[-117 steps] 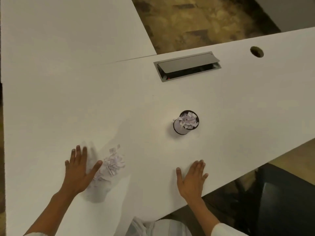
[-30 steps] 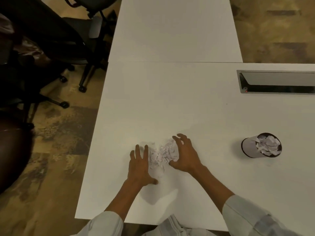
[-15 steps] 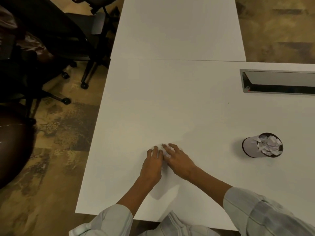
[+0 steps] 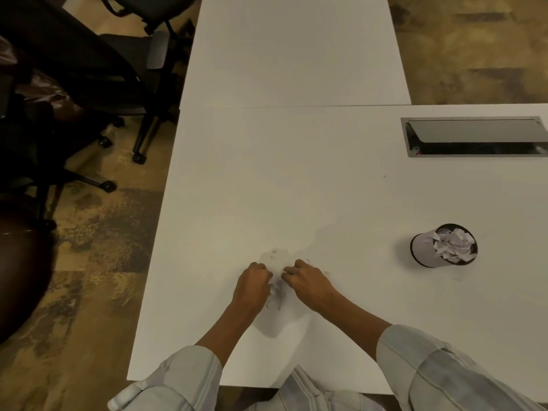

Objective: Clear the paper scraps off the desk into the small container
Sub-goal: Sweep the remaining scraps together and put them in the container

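- Nearest the lens, pale grey sleeves (image 4: 439, 369) pushed back from both forearms, reaching forward over the near edge of the white desk (image 4: 296, 179).
- Left hand (image 4: 253, 284) curled into a loose fist, knuckles up, fingers tucked under and closed around paper scraps (image 4: 277, 284); white bits showing at its inner side.
- Right hand (image 4: 307, 281) curled the same way, fingertips bent inward and pinching the same bunch from the other side; how much paper sits inside either fist, impossible to tell.
- Both hands close together with only a narrow gap, resting on or just above the desk surface near its front left part.
- Just beyond the knuckles, a few small loose scraps (image 4: 274, 254) lying on the desk, faint against the white top.
- Off to the right and well apart from the hands, small container (image 4: 444, 246): a round dark-rimmed cup, upright on the desk, already heaped to the rim with crumpled white scraps.
- Farther back on the right, a rectangular metal cable hatch (image 4: 474, 137) sunk into the desk, its flap tilted open.
- Farther still, a second white tabletop (image 4: 293, 48) butted against the first along a straight seam.
- At far left on the patterned floor, dark office chairs (image 4: 89, 69) on castors.
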